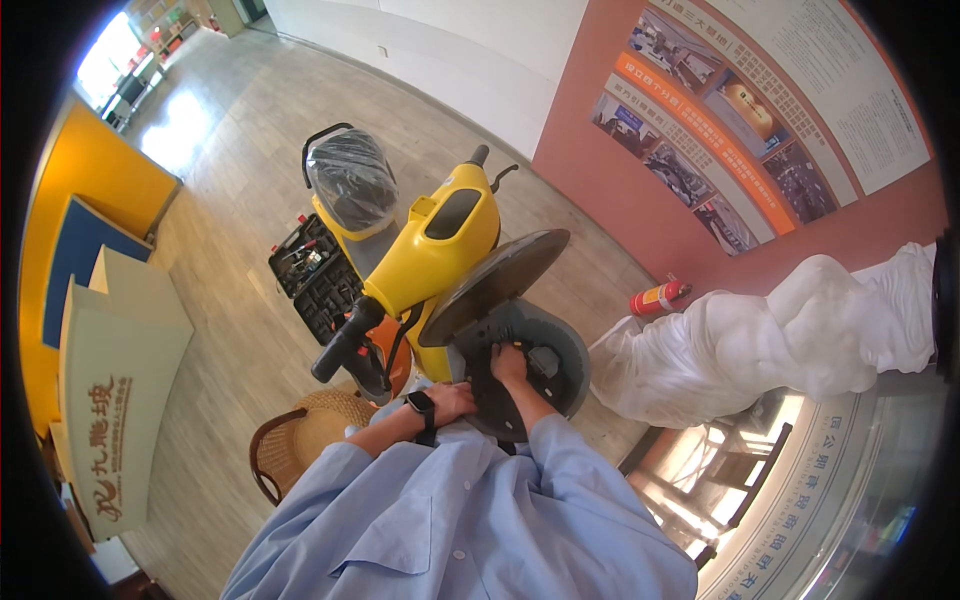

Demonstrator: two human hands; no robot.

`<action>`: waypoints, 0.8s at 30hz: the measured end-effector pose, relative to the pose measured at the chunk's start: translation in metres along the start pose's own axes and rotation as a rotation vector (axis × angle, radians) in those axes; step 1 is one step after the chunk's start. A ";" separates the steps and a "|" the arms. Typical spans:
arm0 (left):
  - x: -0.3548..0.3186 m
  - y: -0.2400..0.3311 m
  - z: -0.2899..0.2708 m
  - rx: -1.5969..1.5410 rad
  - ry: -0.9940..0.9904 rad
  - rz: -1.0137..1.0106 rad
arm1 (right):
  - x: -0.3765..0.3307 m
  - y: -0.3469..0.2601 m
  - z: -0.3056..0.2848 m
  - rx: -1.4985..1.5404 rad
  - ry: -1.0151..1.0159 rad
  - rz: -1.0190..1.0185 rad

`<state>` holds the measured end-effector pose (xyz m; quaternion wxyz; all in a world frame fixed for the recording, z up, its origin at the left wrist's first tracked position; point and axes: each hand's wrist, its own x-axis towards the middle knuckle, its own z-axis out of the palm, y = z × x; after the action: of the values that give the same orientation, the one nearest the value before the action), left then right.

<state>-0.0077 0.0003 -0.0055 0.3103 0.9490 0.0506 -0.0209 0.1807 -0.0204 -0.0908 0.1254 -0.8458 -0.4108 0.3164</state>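
In front of me stands a yellow electric scooter. Its dark round lid is tilted up above a grey front storage compartment. My right hand reaches down into that compartment with its fingers curled; whatever they hold is hidden. A small grey block-shaped part lies beside it. At the compartment's near left edge is my left hand, a dark watch on its wrist, its fingers bent over the rim. The scooter's left handlebar grip points toward the lower left.
An open black tool case lies on the floor left of the scooter. A wicker chair and an orange object are close on my left. On the right are a plastic-wrapped white form and a red fire extinguisher.
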 end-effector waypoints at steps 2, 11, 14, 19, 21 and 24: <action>0.000 0.001 -0.002 0.001 -0.001 0.007 | 0.005 0.003 0.005 0.007 -0.039 0.049; 0.000 0.002 -0.003 -0.004 -0.018 -0.018 | -0.011 -0.003 -0.010 -0.004 0.106 -0.074; -0.001 0.001 -0.004 0.016 -0.021 -0.011 | -0.011 -0.006 -0.014 -0.175 0.072 -0.178; 0.000 0.002 -0.005 0.031 -0.033 -0.025 | -0.007 -0.005 0.004 -0.078 0.165 -0.115; 0.000 0.003 -0.005 0.025 -0.037 -0.022 | 0.003 0.003 0.012 -0.086 0.091 -0.075; 0.003 0.004 -0.009 0.017 -0.039 -0.005 | 0.016 0.018 0.017 -0.069 0.042 -0.040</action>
<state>-0.0044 0.0029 0.0040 0.3033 0.9509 0.0466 -0.0405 0.1885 -0.0198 -0.1190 0.1108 -0.8476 -0.4358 0.2818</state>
